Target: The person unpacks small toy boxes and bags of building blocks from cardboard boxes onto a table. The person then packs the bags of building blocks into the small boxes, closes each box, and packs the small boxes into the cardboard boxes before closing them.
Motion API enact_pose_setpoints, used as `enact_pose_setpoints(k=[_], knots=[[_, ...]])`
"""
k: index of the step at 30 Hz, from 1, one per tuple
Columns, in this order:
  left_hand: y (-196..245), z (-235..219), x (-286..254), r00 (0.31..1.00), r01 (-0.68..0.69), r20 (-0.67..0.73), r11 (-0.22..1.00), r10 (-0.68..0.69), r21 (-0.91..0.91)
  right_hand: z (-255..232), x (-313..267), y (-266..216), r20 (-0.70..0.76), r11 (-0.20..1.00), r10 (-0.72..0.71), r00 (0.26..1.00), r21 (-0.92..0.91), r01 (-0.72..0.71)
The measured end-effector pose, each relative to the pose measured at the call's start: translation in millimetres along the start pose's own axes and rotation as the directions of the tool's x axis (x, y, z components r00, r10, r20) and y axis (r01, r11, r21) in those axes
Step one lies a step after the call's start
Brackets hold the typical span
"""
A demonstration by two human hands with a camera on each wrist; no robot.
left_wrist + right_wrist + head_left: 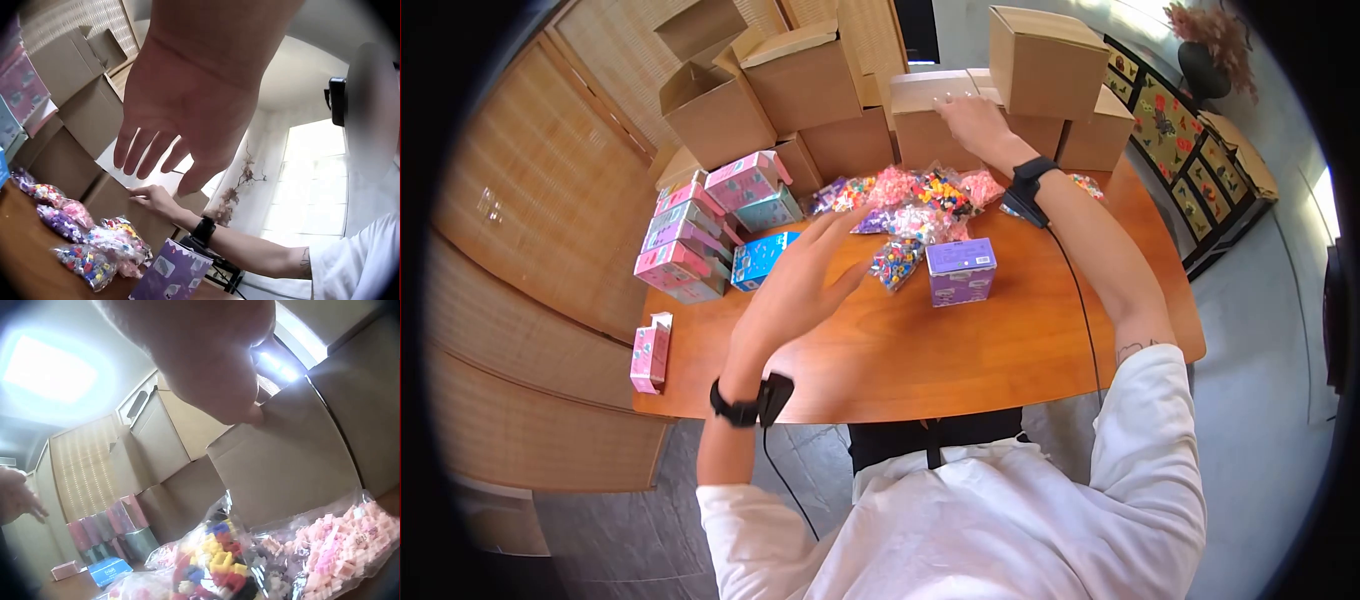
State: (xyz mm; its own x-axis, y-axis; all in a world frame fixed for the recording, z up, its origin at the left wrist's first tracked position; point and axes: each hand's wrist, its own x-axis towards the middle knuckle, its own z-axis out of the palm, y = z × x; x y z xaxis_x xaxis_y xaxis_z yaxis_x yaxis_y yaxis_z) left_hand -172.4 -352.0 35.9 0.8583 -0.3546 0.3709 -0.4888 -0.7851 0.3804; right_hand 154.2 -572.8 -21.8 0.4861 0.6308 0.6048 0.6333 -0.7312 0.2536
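My left hand [798, 292] hovers over the left half of the table, fingers straight and slightly spread, holding nothing; its palm faces the left wrist camera. Farther off, my right hand [980, 130] reaches to the top of a closed cardboard box [930, 140]. Its fingers are extended, and in the right wrist view a fingertip lies right at the upper edge of the carton [281, 469]. Below that hand lie clear bags of small coloured plastic pieces [940, 190], with pink pieces [337, 547] in one. A purple box [960, 275] stands upright on the table in front of them.
Pink and teal boxes [685, 245] are stacked at the left, beside a blue box [762, 260]. One small pink box [649, 358] stands near the left edge. Cardboard boxes [800, 80] line the back, with another [1045, 65] stacked high. A cable [1082, 300] trails from the right wrist.
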Motion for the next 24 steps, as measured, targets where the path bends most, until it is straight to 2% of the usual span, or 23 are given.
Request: enact_pose_setpoints(k=[1,2,3,4,6,7,9,11,13,15,17,19,20,22,23,24], knots=[[4.6,-3.7,-14.6,0.995,0.096,0.003,0.995,-0.096,-0.031,3.7,3.8,2.2,-0.003,1.0,-0.004,1.0,-0.007,0.004],[5.6,-4.3,-28.9,0.994,0.106,0.005,0.994,-0.106,-0.03,7.8,7.5,2.8,-0.005,1.0,-0.013,1.0,-0.011,0.012],[5.1,-4.5,-43.2,0.985,0.172,-0.012,0.985,-0.173,-0.023,11.4,11.6,3.9,-0.004,1.0,-0.024,1.0,-0.001,0.024],[2.3,-5.5,-54.3,0.97,0.24,-0.031,0.971,-0.241,-0.017,13.8,15.3,6.8,0.056,0.999,0.01,0.998,-0.034,-0.008],[-12.0,-3.7,-76.5,0.957,0.285,-0.057,0.958,-0.283,0.016,9.4,17.0,4.8,0.135,0.996,0.085,0.987,-0.039,-0.081],[-16.4,-3.0,-87.0,0.948,0.313,-0.078,0.948,-0.309,0.046,13.1,14.7,5.7,0.14,0.997,0.069,0.988,-0.025,-0.066],[-22.1,-6.1,-101.4,0.93,0.36,-0.1,0.931,-0.354,0.058,25.5,12.1,7.0,0.026,0.99,0.133,0.991,0.05,-0.134],[-32.0,-11.0,-118.0,0.941,0.325,-0.159,0.931,-0.3,0.167,-12.6,-6.5,-15.4,-0.048,0.954,0.217,0.975,0.223,-0.201],[-42.8,-20.2,-130.7,0.921,0.374,-0.193,0.908,-0.339,0.188,-32.8,-34.0,-23.2,-0.286,0.926,0.17,0.943,0.374,-0.054],[-45.1,-32.5,-134.9,0.868,0.474,-0.235,0.87,-0.437,0.134,-66.9,-66.1,-29.5,-0.314,0.902,0.159,0.936,0.432,-0.008],[-58.2,-33.3,-137.6,0.854,0.5,-0.241,0.856,-0.462,0.13,-90.1,-100.4,-28.3,-0.393,0.891,0.158,0.906,0.451,0.04],[-73.4,-27.8,-134.0,0.886,0.458,-0.187,0.862,-0.424,0.218,-105.7,-132.1,-26.9,-0.287,0.799,0.331,0.899,0.593,-0.105],[-81.9,-22.8,-127.7,0.884,0.463,-0.187,0.86,-0.429,0.216,-100.3,-143.6,-22.7,-0.284,0.797,0.328,0.901,0.595,-0.103],[-101.7,-10.4,-109.1,0.941,0.337,-0.064,0.89,-0.334,0.307,-85.1,-166.9,-16.1,-0.225,0.653,0.5,0.836,0.732,-0.194],[-114.9,-3.2,-101.3,0.942,0.33,-0.05,0.893,-0.331,0.305,-85.8,-171.5,-14.1,-0.215,0.65,0.51,0.833,0.73,-0.209],[-129.6,5.0,-92.2,0.959,0.268,-0.031,0.874,-0.28,0.405,-88.4,-171.9,-11.4,-0.23,0.684,0.47,0.852,0.705,-0.188]])
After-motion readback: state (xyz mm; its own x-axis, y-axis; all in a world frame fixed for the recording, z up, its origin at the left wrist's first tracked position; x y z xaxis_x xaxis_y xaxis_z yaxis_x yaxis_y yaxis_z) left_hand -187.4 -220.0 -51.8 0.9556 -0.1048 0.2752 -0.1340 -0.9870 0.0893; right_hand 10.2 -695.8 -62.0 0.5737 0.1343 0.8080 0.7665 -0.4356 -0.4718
